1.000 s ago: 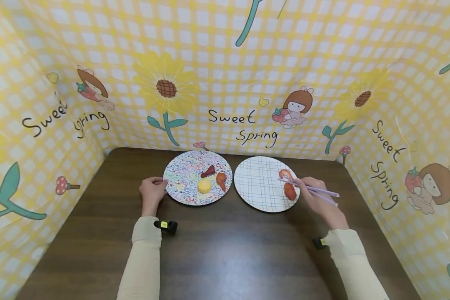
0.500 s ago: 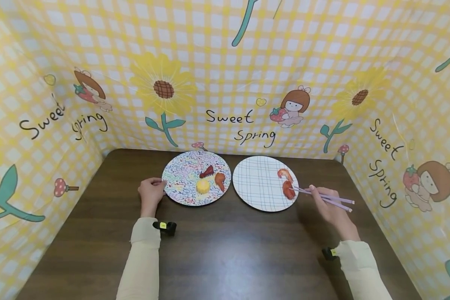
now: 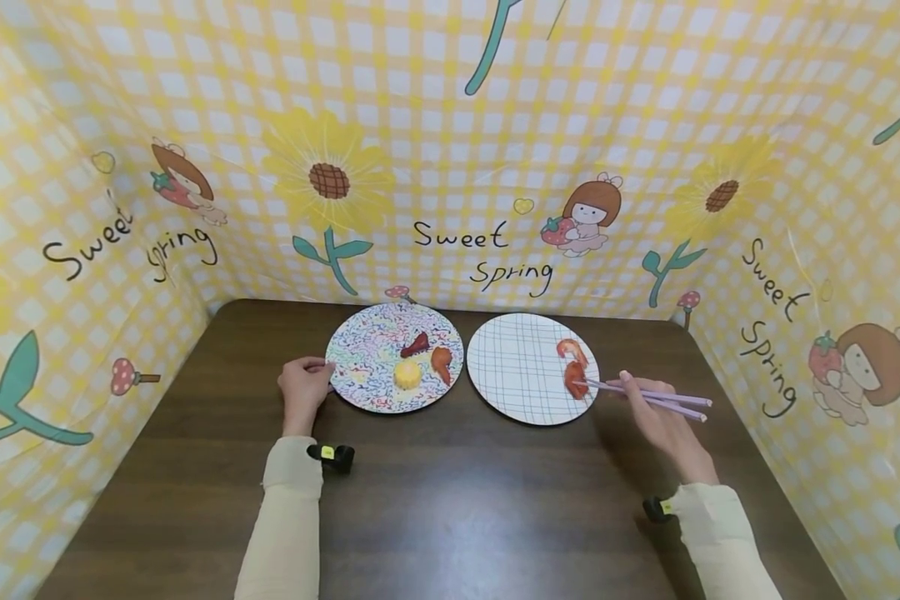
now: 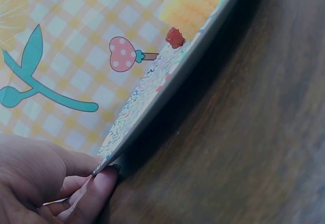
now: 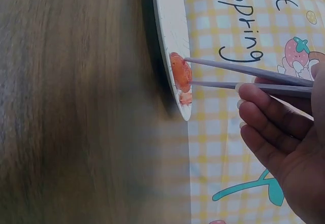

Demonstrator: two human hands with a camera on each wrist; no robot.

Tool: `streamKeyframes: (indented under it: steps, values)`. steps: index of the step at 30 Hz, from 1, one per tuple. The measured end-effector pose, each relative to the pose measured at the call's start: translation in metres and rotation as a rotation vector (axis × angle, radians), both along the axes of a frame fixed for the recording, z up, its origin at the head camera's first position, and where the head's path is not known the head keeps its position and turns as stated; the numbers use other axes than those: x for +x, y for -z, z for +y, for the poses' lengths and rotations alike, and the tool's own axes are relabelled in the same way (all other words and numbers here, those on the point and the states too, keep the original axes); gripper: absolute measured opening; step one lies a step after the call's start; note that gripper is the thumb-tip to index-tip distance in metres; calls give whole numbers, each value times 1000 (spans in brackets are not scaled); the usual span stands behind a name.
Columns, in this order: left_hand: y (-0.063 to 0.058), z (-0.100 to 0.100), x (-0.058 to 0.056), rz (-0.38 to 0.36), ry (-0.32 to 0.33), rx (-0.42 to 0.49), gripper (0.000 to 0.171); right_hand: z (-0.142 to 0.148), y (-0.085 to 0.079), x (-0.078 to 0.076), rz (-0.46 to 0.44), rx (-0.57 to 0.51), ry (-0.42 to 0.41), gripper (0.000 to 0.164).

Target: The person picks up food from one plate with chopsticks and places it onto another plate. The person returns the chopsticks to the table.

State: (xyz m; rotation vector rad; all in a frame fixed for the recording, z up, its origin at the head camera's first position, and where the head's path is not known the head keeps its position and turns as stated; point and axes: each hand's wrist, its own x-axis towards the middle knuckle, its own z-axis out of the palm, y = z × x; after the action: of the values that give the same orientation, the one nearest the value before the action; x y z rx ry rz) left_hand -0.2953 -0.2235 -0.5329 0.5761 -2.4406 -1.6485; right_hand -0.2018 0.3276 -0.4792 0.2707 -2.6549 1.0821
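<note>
In the head view my left hand [image 3: 304, 390] pinches the left rim of a round plate with coloured squiggles [image 3: 367, 354]. The left wrist view shows thumb and fingers on its edge. On that plate lie a yellow corn piece [image 3: 407, 375], a dark red drumstick-shaped piece [image 3: 416, 344] and an orange-brown wing-shaped piece [image 3: 441, 363]. My right hand [image 3: 663, 417] holds a pair of lilac chopsticks [image 5: 228, 67]. Their tips touch a reddish-brown food piece [image 3: 574, 380] on the white grid-lined plate [image 3: 502, 375]. A shrimp [image 3: 570, 348] lies just behind that piece.
Both plates stand side by side at the back of the dark wooden table [image 3: 450, 500]. Yellow checked cloth [image 3: 450, 167] walls in the table's back and sides. A small black camera is strapped to each wrist.
The chopsticks have moved from over the shrimp to the reddish-brown piece, as my right hand drew back toward the right. That piece has shifted slightly. My left hand has stayed at the plate rim.
</note>
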Motion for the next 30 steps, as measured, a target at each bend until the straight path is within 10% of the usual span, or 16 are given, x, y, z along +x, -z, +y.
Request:
streamKeyframes:
  steps: [30]
  values:
    - [-1,1,0,33,6,4,30,-18,7,-6,153,35,-99,26]
